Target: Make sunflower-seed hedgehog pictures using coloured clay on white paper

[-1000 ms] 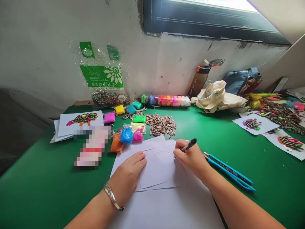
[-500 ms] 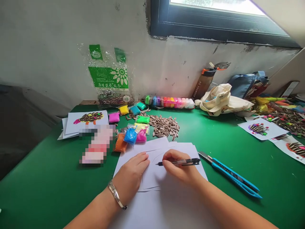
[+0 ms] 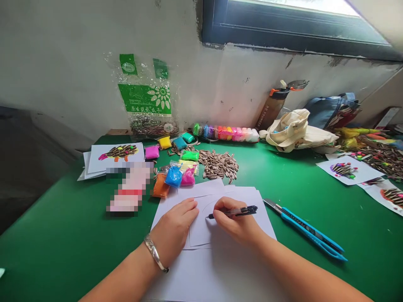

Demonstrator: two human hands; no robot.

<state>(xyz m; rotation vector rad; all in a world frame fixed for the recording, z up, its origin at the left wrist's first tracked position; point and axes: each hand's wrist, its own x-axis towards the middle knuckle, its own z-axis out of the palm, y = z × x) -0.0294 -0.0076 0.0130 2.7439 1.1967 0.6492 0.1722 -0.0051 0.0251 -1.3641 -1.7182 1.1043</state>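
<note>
My right hand (image 3: pixel 236 220) grips a black pen (image 3: pixel 241 211), its tip low over a white sheet of paper (image 3: pixel 199 235). A thin curved line is drawn on that sheet, just above the pen tip. My left hand (image 3: pixel 178 222), with a silver bangle at the wrist, lies flat with fingers stretched on the left part of the sheet. More white paper lies beneath and in front. To the right of the stack rests a blue utility knife (image 3: pixel 310 230), its blade end toward the paper.
Beyond the paper lie a blue clay packet (image 3: pixel 173 176), other coloured packets and a pile of sunflower seeds (image 3: pixel 220 165). A seed bag (image 3: pixel 149 100) leans on the wall. Seed-decorated pictures (image 3: pixel 118 155) sit left. A bottle (image 3: pixel 273 107) and a cloth bag (image 3: pixel 289 130) stand back right.
The pen has tilted a little in my right hand, its rear end swinging left and up. My left hand stays on the paper. The whole view has shifted slightly.
</note>
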